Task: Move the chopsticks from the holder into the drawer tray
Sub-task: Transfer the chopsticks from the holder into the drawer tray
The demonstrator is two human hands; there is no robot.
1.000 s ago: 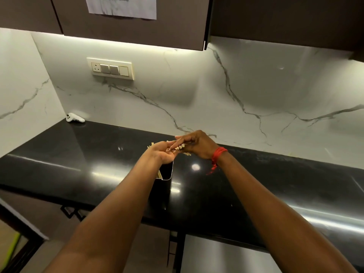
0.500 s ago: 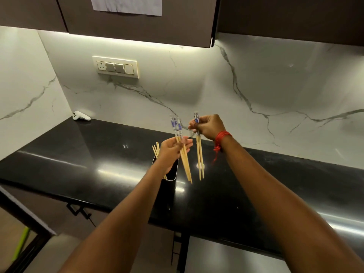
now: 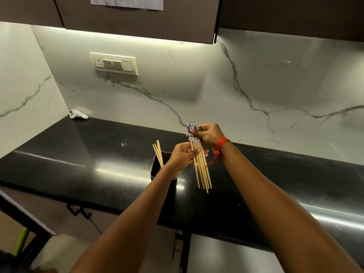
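Both hands hold one bundle of several wooden chopsticks (image 3: 202, 172) with blue-and-white patterned tops, tips hanging down above the black counter. My right hand (image 3: 208, 134) grips the bundle near its patterned top. Lower on the shafts, my left hand (image 3: 182, 156) holds them with thumb across the front. Just left of the bundle stands the black holder (image 3: 157, 168), partly hidden by my left forearm, with a few plain chopsticks (image 3: 158, 152) still sticking out of it. No drawer tray is in view.
A glossy black counter (image 3: 98, 154) runs along a white marble wall. A small white controller (image 3: 78, 114) lies at the far left corner. A switch plate (image 3: 113, 64) sits on the wall, dark cabinets (image 3: 137, 18) hang overhead, and a drawer handle (image 3: 78, 211) shows under the counter edge.
The hands lifted chopsticks out of the holder, each with its own share half a second ago. Now the two shares are joined into one bundle held by both hands.
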